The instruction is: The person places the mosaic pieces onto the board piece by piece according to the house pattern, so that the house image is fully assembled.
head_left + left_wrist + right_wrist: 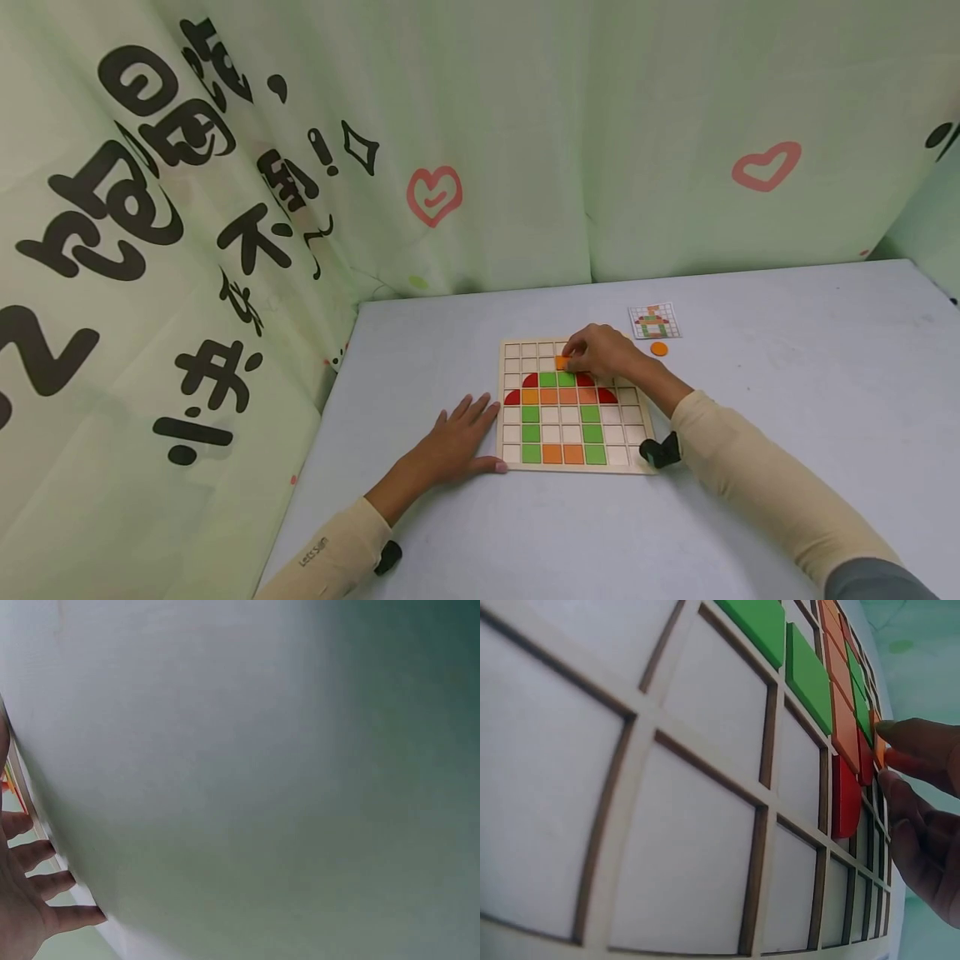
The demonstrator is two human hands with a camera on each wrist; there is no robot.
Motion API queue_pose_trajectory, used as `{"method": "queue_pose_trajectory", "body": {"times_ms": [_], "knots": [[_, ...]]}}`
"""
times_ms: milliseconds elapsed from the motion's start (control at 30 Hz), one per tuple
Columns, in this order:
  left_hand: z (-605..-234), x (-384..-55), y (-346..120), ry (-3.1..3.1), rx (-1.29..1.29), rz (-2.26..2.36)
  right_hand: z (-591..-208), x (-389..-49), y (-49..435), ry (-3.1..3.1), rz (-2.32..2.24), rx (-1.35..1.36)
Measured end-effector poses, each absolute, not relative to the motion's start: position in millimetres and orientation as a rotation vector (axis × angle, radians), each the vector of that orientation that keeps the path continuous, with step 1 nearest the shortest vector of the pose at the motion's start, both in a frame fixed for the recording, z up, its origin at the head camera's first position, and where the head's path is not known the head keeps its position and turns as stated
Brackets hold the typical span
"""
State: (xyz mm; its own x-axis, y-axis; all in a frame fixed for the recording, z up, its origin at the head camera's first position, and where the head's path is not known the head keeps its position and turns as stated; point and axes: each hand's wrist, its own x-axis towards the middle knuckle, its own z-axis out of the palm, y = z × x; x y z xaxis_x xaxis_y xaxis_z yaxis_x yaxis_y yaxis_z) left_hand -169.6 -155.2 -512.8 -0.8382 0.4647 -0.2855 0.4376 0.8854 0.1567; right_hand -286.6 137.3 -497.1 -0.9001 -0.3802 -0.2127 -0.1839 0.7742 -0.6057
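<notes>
A square wooden grid board [577,469] lies on the table, partly filled with green [531,432], orange [551,454] and curved red tiles [607,396]. My right hand [606,350] reaches over its upper part and pinches an orange square tile [561,363] just above the two green squares at the top of the pattern. In the right wrist view, fingertips hold that orange tile [878,744] at the grid. My left hand [456,443] rests with straight, spread fingers along the board's left edge; the left wrist view shows its fingers [54,885] against that edge.
Behind the board lies a small printed card [655,321] with a coloured grid pattern. An orange round tile [659,348] sits between card and board. A pale green curtain [510,167] with lettering and hearts hangs along the table's back and left sides.
</notes>
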Motion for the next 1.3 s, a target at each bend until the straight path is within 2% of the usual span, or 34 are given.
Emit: {"method": "queue_pose_trajectory", "body": {"times_ms": [933,1300], "knots": [[-513.9,-169.5,-154.8,2.743,0.672,0.122,-495.3,-278.0,131.5,2.735,-0.83,-0.353],[-515.0,-170.0,-154.5,2.745,0.661,0.128,-499.4,-279.4,159.8,2.643,-1.025,-0.55]]}}
